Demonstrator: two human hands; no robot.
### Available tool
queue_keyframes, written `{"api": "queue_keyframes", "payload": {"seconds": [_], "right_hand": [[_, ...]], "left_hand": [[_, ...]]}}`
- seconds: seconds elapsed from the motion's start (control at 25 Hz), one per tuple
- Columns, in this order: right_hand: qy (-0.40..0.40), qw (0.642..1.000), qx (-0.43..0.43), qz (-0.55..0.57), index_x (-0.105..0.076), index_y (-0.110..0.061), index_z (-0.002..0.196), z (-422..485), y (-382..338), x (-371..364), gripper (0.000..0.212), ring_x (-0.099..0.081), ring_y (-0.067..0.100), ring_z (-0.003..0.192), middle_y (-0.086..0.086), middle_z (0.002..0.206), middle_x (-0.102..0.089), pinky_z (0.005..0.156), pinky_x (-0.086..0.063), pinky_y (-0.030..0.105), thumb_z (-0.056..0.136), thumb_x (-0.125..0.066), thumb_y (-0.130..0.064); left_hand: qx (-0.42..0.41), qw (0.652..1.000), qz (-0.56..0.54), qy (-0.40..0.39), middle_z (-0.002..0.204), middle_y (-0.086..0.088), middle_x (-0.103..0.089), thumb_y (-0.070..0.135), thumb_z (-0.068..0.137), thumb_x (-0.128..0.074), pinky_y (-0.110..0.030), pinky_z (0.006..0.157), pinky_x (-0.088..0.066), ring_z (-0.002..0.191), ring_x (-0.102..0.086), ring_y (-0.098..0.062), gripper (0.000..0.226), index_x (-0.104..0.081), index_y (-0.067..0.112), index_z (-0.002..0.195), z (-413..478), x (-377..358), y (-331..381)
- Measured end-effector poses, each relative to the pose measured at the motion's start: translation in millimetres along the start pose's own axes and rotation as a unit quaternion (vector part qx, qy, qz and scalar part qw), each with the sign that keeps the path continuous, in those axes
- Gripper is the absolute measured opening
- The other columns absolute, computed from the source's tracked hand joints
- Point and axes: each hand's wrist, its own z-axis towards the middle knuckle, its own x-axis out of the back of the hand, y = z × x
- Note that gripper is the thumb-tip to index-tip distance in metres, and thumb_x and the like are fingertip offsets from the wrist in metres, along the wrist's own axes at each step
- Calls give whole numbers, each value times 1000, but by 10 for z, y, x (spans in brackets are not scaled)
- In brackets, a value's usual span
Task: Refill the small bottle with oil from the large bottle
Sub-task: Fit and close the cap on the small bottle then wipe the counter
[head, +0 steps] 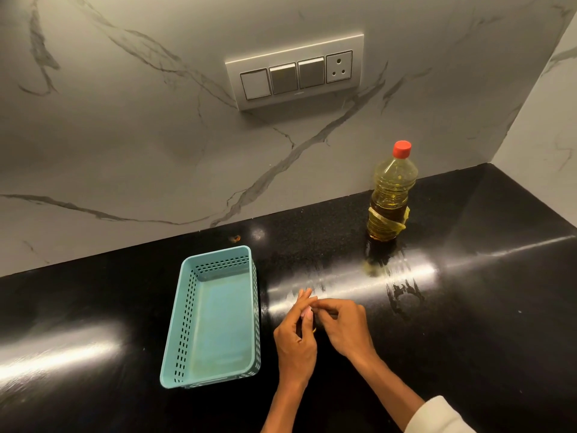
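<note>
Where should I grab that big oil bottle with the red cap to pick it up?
Grip the large oil bottle around its ribbed middle, from the front right with the right hand. It stands upright near the wall, so behind is blocked; the ribs probably help against slipping.

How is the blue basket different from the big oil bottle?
The blue basket lies low and wide with an open top; the big oil bottle stands tall and narrow, shut by a red cap. The basket holds nothing; the bottle holds yellow oil. Both rest on the black counter.
</note>
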Motion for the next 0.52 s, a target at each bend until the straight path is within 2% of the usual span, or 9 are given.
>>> {"api": "queue_keyframes", "payload": {"seconds": [0.16, 0.32, 0.44, 0.52], "right_hand": [[-3, 1000, -11, -5, -78, -23, 99, -42, 41, -36, 17, -69, -5, 79, -12, 89, -76, 72, -56, 13, 88, -67, -15], [-4, 1000, 0, 0, -78, -29, 94, -28, -47, 6, 20, -68, -7, 79, -14, 86, -76, 68, -53, 9, 88, -66, -14], [14, 999, 31, 34, -75, -42, 85, -75, -112, 42, 30, -68, -6, 78, -19, 80, -74, 67, -54, 11, 88, -66, -13], [15, 1000, 20, 3, -77, -36, 89, -76, -75, 9, 25, -68, -5, 78, -15, 83, -74, 67, -53, 10, 89, -65, -14]], "left_hand": [[2, 1000, -12, -8, 133, 33, -58, 3, 100, -54, -21, 106, -46, 135, -50, 0, 43, -69, 41, 114, -12, -9, -10], [3, 1000, -16, -15, 133, 32, -58, 2, 100, -54, -23, 107, -46, 134, -50, 0, 55, -68, 54, 110, 0, 13, -7], [12, 1000, -19, -22, 134, 30, -58, 4, 100, -54, -24, 109, -45, 135, -49, 0, 49, -70, 49, 112, 3, 7, -11], [7, 999, -7, -30, 133, 34, -57, 3, 100, -54, -25, 109, -46, 135, -49, 1, 46, -71, 44, 112, 4, 22, -38]]}}
